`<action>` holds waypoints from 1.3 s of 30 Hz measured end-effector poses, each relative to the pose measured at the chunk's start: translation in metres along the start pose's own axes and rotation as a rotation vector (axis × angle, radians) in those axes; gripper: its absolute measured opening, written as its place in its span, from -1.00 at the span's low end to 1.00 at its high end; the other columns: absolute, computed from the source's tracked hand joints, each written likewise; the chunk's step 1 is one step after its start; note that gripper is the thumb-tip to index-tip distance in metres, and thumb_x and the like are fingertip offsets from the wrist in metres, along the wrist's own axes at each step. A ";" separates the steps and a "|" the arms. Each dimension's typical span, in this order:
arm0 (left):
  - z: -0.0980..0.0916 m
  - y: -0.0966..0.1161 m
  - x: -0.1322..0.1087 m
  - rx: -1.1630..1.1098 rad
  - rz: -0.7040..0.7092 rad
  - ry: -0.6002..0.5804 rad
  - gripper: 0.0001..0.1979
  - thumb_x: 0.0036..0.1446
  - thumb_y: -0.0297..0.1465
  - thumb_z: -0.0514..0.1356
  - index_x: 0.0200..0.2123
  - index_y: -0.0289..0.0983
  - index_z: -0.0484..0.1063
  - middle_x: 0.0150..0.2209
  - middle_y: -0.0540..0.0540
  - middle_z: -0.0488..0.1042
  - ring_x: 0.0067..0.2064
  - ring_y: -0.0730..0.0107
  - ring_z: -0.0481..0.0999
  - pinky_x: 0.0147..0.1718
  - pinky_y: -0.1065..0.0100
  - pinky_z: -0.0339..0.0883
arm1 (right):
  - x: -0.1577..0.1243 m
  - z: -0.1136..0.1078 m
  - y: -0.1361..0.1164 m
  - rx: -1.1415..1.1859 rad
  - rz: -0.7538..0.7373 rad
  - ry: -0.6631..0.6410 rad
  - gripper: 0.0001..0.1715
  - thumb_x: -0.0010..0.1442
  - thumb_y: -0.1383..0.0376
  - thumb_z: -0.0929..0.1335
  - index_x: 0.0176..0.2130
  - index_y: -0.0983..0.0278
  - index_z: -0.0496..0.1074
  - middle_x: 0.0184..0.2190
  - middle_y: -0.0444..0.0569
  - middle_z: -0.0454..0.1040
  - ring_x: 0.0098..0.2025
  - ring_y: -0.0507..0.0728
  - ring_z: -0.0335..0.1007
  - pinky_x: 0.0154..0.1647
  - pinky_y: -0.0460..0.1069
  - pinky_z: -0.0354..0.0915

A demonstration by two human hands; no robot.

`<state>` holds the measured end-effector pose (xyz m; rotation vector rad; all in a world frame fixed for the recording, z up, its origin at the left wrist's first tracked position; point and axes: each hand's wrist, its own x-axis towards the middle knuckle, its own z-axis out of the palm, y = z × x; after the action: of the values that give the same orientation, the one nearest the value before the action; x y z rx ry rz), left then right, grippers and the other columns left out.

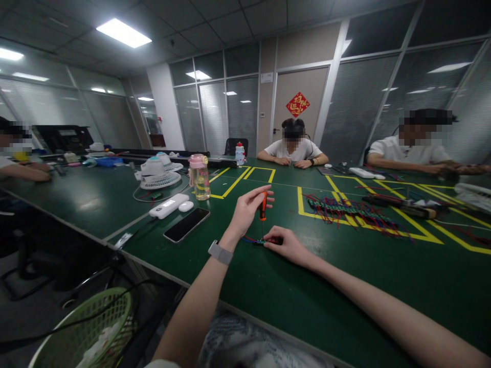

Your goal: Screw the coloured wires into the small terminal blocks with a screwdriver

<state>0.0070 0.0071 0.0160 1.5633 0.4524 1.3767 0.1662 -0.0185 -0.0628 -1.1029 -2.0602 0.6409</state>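
My left hand (249, 207) is closed around the orange and black handle of a screwdriver (263, 207), which stands upright with its shaft pointing down. The tip meets a small green circuit piece (260, 242) lying on the green table. My right hand (283, 242) rests on the table with thumb and fingers pinched at the right end of that piece. Red and blue wires (248, 238) run out from its left side, below my left wrist.
A phone (187, 225), a white power strip (169, 205), a pink-lidded bottle (200, 179) and a small fan (159, 176) stand left. Wired boards (351, 212) lie right, near pliers (402, 204). Several people sit around the table. A green basket (86, 327) is below left.
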 end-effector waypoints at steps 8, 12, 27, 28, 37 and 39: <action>-0.004 -0.004 0.003 0.071 0.061 0.086 -0.71 0.14 -0.31 0.11 -0.10 -0.25 0.48 -0.04 -0.15 0.45 -0.07 0.29 0.45 -0.18 0.33 0.38 | 0.012 0.003 -0.001 -0.040 0.002 -0.004 -0.83 0.04 0.35 0.38 -0.32 0.34 0.55 -0.41 -0.05 0.39 -0.39 0.04 0.31 -0.35 -0.06 0.26; -0.003 -0.004 0.003 0.045 0.019 0.091 -0.67 0.10 -0.31 0.16 -0.06 -0.27 0.45 -0.23 -0.11 0.48 -0.26 0.38 0.49 -0.28 0.35 0.39 | 0.015 0.008 0.005 -0.051 -0.028 0.029 -0.83 0.05 0.35 0.37 -0.31 0.34 0.54 -0.41 -0.05 0.39 -0.39 0.04 0.31 -0.36 -0.07 0.26; -0.005 -0.005 0.003 0.168 0.117 0.161 -0.74 0.09 -0.32 0.18 -0.16 -0.26 0.52 -0.10 -0.13 0.45 -0.13 0.35 0.45 -0.22 0.40 0.36 | 0.011 0.008 0.005 -0.084 -0.063 0.035 -0.83 0.08 0.35 0.35 -0.29 0.30 0.54 -0.39 -0.05 0.41 -0.38 0.05 0.33 -0.35 -0.06 0.28; -0.005 -0.005 0.003 0.118 0.103 0.136 -0.73 0.12 -0.31 0.14 -0.14 -0.25 0.51 -0.08 -0.13 0.44 -0.12 0.33 0.46 -0.22 0.38 0.38 | 0.011 0.009 0.006 -0.093 -0.064 0.036 -0.83 0.08 0.35 0.35 -0.29 0.29 0.54 -0.39 -0.05 0.40 -0.38 0.05 0.33 -0.35 -0.06 0.28; -0.001 0.001 0.000 0.129 0.049 0.104 -0.70 0.05 -0.33 0.23 -0.13 -0.27 0.50 -0.30 -0.08 0.51 -0.35 0.49 0.48 -0.29 0.42 0.37 | 0.008 -0.027 -0.041 -0.454 -0.412 0.502 -0.77 0.17 0.24 0.32 -0.18 0.28 0.46 -0.30 0.05 0.44 -0.23 0.16 0.36 -0.21 0.07 0.30; 0.000 0.000 0.000 0.107 0.039 0.120 -0.70 0.04 -0.33 0.24 -0.13 -0.28 0.50 -0.28 -0.09 0.51 -0.30 0.45 0.49 -0.28 0.41 0.38 | -0.004 -0.051 -0.068 -0.577 -0.662 0.569 -0.75 0.14 0.27 0.36 -0.13 0.24 0.45 -0.26 0.04 0.46 -0.21 0.16 0.37 -0.17 0.09 0.28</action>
<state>0.0066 0.0074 0.0165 1.5884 0.5789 1.5030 0.1721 -0.0520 0.0153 -0.6863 -1.9423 -0.5647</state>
